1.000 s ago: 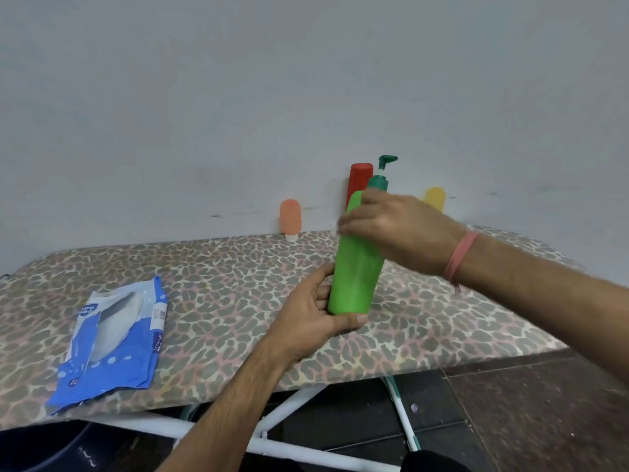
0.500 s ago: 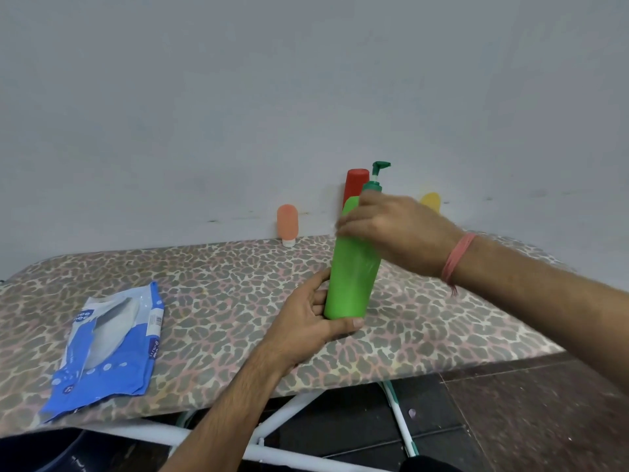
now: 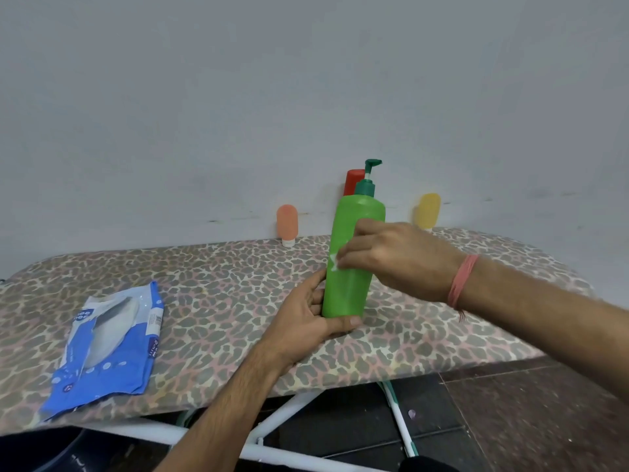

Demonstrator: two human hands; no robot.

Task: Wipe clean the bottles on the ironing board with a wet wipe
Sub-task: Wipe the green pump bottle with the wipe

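— Bottle: green, smooth plastic, tall, rounded shoulders, dark green pump on top. Upright on board, near front edge, about mid-width.

— And holding it?

— Left hand, at base. Thumb across front of foot, fingers curled round left side. Gripping bottle.

— Right hand?

— Against bottle's middle, fingers bent, pressing white wipe onto plastic. Only a small crumpled corner of wipe visible past fingertips. Thin pink band round that wrist, loose thread hanging.

— Board surface?

— Fabric cover, leopard-spot print in grey, tan and pink. Rounded at right end. White metal legs below, dark tiled floor under those.

— Other bottles?

— Three at back edge, against grey wall. Orange, small, rounded top, white cap down, matte and soft-looking. Red, taller, mostly hidden behind green bottle. Yellow, small, rounded like orange, to right and partly behind right hand. All upright, well apart from each other.

— Any container?

— Pack of wipes, flat blue and white plastic pouch, glossy, wrinkled, lying at left end of board. Flap peeled open; pale sheet showing inside opening. Print too small to read fully.
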